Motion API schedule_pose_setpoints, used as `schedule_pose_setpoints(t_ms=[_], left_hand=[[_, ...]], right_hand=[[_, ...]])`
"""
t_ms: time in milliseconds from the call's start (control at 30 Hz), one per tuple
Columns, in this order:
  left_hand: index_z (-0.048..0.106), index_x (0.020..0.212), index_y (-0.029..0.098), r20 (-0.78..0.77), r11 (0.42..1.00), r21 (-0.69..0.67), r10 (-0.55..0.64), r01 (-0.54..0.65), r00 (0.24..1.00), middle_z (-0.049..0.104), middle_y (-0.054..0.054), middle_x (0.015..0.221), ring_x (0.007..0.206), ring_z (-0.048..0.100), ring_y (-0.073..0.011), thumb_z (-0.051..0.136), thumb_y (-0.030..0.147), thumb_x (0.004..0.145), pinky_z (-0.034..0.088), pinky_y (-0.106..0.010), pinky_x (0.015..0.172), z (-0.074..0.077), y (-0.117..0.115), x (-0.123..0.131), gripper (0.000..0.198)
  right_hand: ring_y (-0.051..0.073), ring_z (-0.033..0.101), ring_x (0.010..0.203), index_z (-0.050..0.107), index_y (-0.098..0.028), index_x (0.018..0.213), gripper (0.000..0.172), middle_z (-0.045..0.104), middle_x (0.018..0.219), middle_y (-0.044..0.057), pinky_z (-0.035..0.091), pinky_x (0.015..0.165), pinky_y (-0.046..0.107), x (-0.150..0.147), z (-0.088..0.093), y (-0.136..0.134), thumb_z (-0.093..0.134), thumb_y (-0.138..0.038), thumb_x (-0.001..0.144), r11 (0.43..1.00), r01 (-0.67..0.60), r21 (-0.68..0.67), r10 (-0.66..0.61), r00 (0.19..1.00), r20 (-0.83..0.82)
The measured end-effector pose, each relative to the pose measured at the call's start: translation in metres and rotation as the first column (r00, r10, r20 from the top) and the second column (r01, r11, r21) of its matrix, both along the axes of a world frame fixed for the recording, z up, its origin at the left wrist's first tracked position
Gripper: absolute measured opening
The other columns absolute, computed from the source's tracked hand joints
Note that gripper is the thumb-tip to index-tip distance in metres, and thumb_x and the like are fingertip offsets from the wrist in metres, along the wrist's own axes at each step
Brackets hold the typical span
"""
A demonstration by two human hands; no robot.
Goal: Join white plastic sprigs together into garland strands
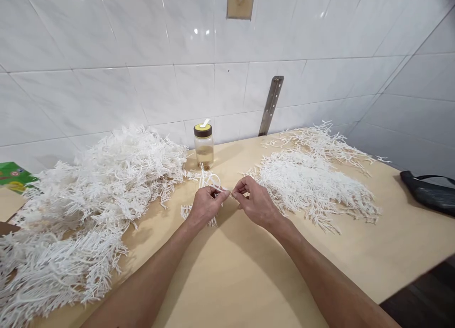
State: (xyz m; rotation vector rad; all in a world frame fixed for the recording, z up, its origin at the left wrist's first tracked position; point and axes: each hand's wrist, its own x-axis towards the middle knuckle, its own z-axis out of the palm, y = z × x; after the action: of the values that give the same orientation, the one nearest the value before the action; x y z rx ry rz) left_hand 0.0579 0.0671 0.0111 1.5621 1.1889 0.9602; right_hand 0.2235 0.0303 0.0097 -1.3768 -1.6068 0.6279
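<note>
My left hand is closed on a thin white branched plastic sprig, whose looped stems rise above the fingers. Just to its right, my right hand pinches with thumb and forefinger close to the left fingertips; whatever lies in that pinch is too small to make out. Below and beside the left hand, more white sprigs rest on the table, partly hidden by the hand. A large tangled heap of white sprigs fills the left side. To the right of my hands lies a flatter pile of sprigs.
A clear bottle with a dark and yellow lid stands behind my hands on the wooden table. A metal bracket leans against the tiled wall. At the right edge is a black bag; a green packet is far left.
</note>
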Motion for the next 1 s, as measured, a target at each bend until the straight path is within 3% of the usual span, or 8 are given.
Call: schedule_pose_setpoints(t_ms=[167,300,400,600,733,867,1000], left_hand=[[0.071,0.076,0.012,-0.006,0.991,-0.004,-0.133,0.133,0.991,0.053,0.002,0.056,0.055,0.044,-0.0107,0.068,0.048,0.072,0.032,-0.024,0.052,0.001,-0.002,-0.001,0.036],[0.07,0.077,0.014,-0.036,0.987,0.109,-0.111,0.114,0.993,0.061,0.0,0.067,0.063,0.051,-0.0128,0.069,0.042,0.073,0.038,-0.024,0.059,-0.002,-0.003,-0.001,0.029],[0.071,0.078,0.014,-0.052,0.983,0.161,-0.081,0.088,0.995,0.062,-0.001,0.068,0.061,0.051,-0.0126,0.069,0.042,0.074,0.038,-0.024,0.058,-0.004,-0.003,0.0,0.028],[0.063,0.064,0.013,0.15,0.988,-0.138,-0.053,0.074,0.987,0.044,0.004,0.047,0.043,0.037,-0.0082,0.068,0.054,0.073,0.029,-0.023,0.045,-0.001,-0.007,0.004,0.042],[0.059,0.06,0.013,0.272,0.982,-0.179,-0.006,0.057,0.962,0.041,0.005,0.046,0.042,0.035,-0.0065,0.073,0.053,0.068,0.028,-0.022,0.043,0.0,-0.008,0.007,0.043],[0.066,0.07,0.012,0.247,0.991,-0.13,0.007,0.026,0.969,0.049,0.003,0.05,0.044,0.04,-0.008,0.072,0.051,0.071,0.032,-0.022,0.045,-0.005,-0.006,0.008,0.04],[0.072,0.08,0.015,0.127,0.987,0.159,-0.059,0.039,0.99,0.066,-0.004,0.072,0.066,0.058,-0.0145,0.071,0.042,0.075,0.044,-0.025,0.062,-0.008,-0.003,0.003,0.027]], right_hand=[[0.016,0.06,0.072,0.054,-0.021,0.086,0.008,0.062,0.08,0.001,0.053,0.058,0.029,0.001,-0.002,0.002,0.055,-0.029,0.083,0.999,0.024,-0.022,-0.025,0.998,-0.057],[0.016,0.061,0.073,0.054,-0.021,0.086,0.01,0.062,0.08,0.001,0.053,0.056,0.027,0.002,-0.004,0.004,0.057,-0.03,0.082,0.999,0.035,-0.034,-0.038,0.995,-0.095],[0.014,0.062,0.066,0.056,-0.02,0.087,0.013,0.062,0.08,0.001,0.052,0.054,0.026,0.003,-0.004,0.005,0.059,-0.031,0.081,0.993,-0.017,-0.115,-0.001,0.988,-0.156],[0.012,0.063,0.057,0.059,-0.017,0.092,0.026,0.063,0.076,0.0,0.052,0.056,0.027,0.005,-0.001,0.006,0.068,-0.037,0.077,0.953,-0.165,-0.253,0.068,0.933,-0.352],[0.012,0.062,0.06,0.063,-0.016,0.088,0.027,0.063,0.075,0.001,0.054,0.058,0.026,0.001,-0.001,0.005,0.067,-0.041,0.078,0.941,-0.199,-0.274,0.078,0.914,-0.397],[0.011,0.061,0.055,0.063,-0.017,0.081,0.022,0.06,0.07,-0.001,0.052,0.054,0.024,-0.003,0.003,0.002,0.062,-0.039,0.08,0.947,-0.137,-0.29,0.057,0.961,-0.27],[0.012,0.063,0.05,0.062,-0.018,0.08,0.016,0.06,0.068,-0.002,0.047,0.051,0.023,-0.002,0.008,-0.001,0.057,-0.033,0.081,0.946,-0.049,-0.32,0.039,0.999,-0.036]])
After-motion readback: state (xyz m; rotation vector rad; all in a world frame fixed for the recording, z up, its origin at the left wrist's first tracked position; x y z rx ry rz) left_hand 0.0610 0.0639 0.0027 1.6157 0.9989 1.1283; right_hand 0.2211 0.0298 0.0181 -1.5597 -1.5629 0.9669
